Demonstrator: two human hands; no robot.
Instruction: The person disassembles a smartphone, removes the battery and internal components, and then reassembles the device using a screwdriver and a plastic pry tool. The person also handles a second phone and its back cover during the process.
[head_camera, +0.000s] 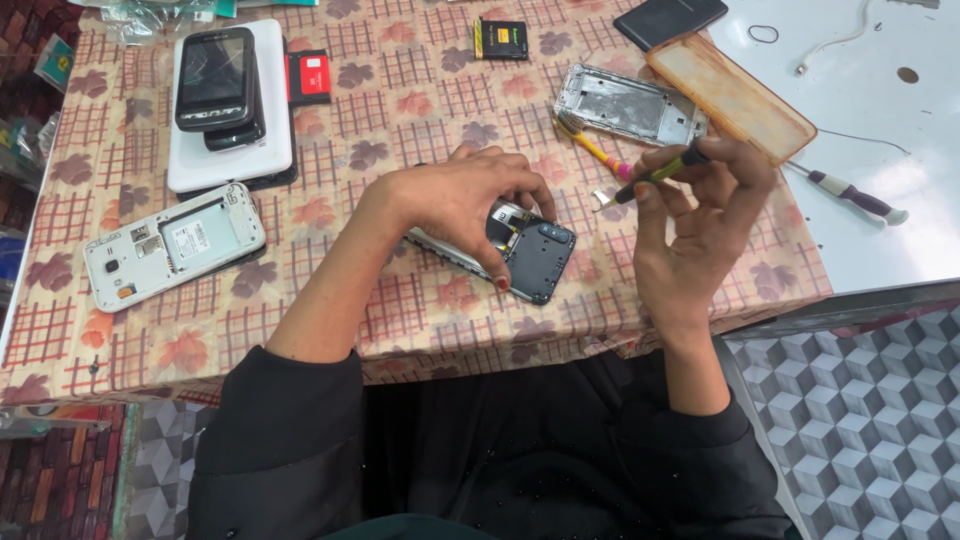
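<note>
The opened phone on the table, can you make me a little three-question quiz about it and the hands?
1. True or false: the left hand rests on the opened phone.
2. What does the right hand hold?
a) toothbrush b) screwdriver c) battery
3. Fill in: the white phone with its back off lies to the ____ of the opened phone.

Key: 1 true. 2 b, the yellow-and-black screwdriver. 3 left.

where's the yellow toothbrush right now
In the head view the yellow toothbrush lies on the patterned tablecloth right of centre, just in front of the bare metal phone frame and beyond the right hand.
</note>
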